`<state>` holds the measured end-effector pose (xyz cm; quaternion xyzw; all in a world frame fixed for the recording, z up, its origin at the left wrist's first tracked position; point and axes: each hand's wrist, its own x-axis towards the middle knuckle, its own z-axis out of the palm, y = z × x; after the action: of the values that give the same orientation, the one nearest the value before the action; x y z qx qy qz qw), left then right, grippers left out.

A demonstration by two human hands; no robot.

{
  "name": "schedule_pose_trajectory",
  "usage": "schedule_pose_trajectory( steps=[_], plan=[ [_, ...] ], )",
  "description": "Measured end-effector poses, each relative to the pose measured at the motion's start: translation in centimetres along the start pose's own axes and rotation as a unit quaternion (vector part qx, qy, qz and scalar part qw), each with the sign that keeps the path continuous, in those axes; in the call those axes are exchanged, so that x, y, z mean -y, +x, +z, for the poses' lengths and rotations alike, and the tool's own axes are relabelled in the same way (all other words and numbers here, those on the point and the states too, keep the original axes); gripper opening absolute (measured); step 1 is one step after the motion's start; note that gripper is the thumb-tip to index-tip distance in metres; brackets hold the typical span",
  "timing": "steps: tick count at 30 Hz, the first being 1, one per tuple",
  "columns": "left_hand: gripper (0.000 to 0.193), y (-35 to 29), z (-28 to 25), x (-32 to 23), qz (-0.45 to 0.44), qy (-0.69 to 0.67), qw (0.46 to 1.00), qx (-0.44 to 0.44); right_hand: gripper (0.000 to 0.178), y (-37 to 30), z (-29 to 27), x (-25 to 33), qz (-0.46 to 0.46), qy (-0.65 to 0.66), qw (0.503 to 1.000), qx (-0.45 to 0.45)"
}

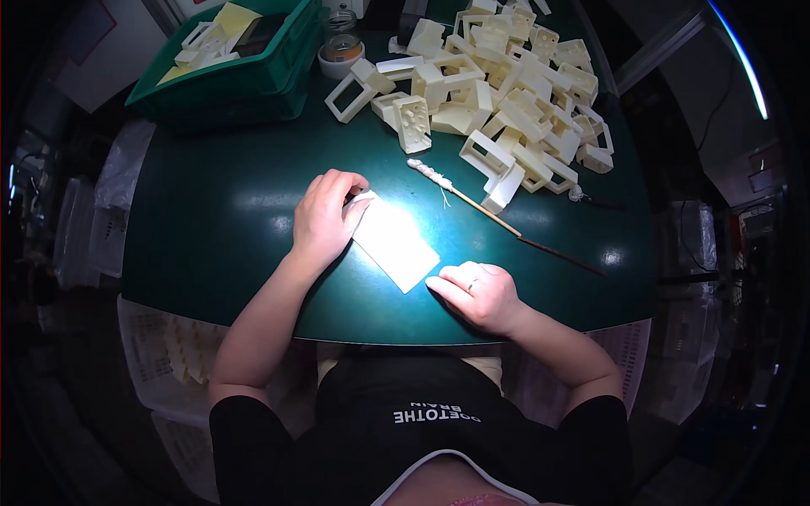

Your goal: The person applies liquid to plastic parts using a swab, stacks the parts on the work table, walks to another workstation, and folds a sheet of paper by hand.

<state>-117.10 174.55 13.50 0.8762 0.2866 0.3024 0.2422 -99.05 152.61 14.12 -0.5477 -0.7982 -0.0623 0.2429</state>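
Note:
A flat white rectangular piece (395,246) lies at a slant over the green table, so brightly lit that its surface detail is washed out. My left hand (325,218) is closed on its upper left end, thumb and fingers pinching it. Just off its lower right corner is my right hand (483,295), with curled fingers pressed together; whatever they hold, if anything, is hidden. Beyond both hands lies a thin wooden stick (485,211) with white thread or cloth wound round its far end.
Cream plastic housings (515,80) are heaped at the back right. A green crate (228,93) with pale parts and yellow sheets stands at the back left, beside a glass jar (341,38) in a white bowl (341,66). White baskets (160,354) sit below the table's near edge.

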Motion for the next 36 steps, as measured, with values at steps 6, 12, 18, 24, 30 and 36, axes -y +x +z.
schedule_pose_trajectory(
  steps=[6, 12, 18, 24, 30, 36],
  plan=[
    [0.022, 0.2, 0.4, 0.4, -0.032, -0.031, 0.999, -0.007, 0.039, 1.3, -0.1, 0.8, -0.003, 0.046, 0.997, 0.07],
    [0.021, 0.9, -0.2, 1.0, -0.072, -0.023, 0.997, -0.032, 0.045, 1.3, -0.1, 1.4, -0.014, 0.052, 0.995, 0.086],
    [0.024, -1.0, -1.9, -2.4, 0.07, 0.029, 0.997, -0.018, 0.042, 0.6, -0.4, 1.9, 0.012, 0.056, 0.995, 0.087],
    [0.057, -5.3, -1.3, -4.4, 0.122, 0.141, 0.969, 0.159, 0.031, -0.3, -2.3, 0.1, 0.136, 0.051, 0.989, -0.023],
    [0.069, -5.3, -1.8, -4.0, 0.148, 0.136, 0.939, 0.28, 0.03, -1.2, -2.3, 1.4, 0.093, 0.084, 0.992, 0.024],
    [0.045, -5.8, -1.7, -3.9, 0.176, 0.1, 0.965, 0.165, 0.021, -1.7, -1.5, 1.7, 0.126, 0.075, 0.989, -0.017]
  ],
)
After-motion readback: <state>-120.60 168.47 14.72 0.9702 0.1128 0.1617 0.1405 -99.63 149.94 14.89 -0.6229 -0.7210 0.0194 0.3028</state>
